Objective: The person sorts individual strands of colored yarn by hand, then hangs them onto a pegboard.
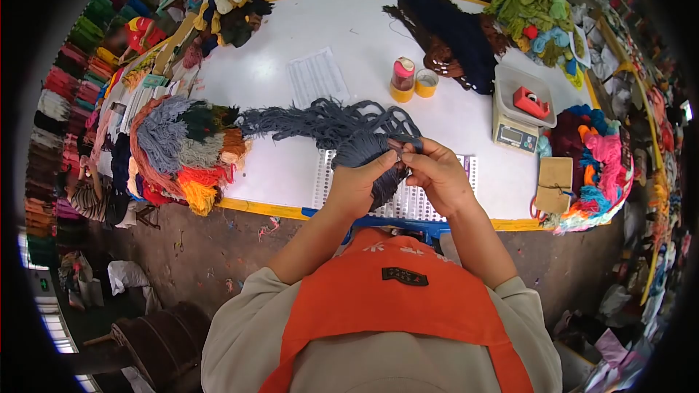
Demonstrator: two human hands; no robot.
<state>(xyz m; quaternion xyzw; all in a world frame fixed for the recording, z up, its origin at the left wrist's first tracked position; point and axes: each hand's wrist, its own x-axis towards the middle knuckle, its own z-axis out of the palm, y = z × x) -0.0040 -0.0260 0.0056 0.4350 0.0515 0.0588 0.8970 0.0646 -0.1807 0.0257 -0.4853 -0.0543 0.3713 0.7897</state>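
Dark grey-blue yarn (pixel 360 150) is bunched between my hands near the front edge of the white table. My left hand (pixel 364 178) is closed on the bunch, its thumb pointing toward the other hand. Fingers pinched, my right hand (pixel 439 175) grips yarn at the bunch's upper right. A loose, looped length of the same yarn (pixel 306 122) trails left over the table. Beneath the hands lies a white card with rows of holes (pixel 462 196), partly covered by yarn and hands.
A large pile of coloured yarn (pixel 175 145) sits at the left. Rolls of tape (pixel 426 84), a scale with a plastic tub (pixel 514 135) and a red tape dispenser (pixel 531 102) stand to the right. A printed sheet (pixel 318 76) lies behind. Another person (pixel 91 193) is at far left.
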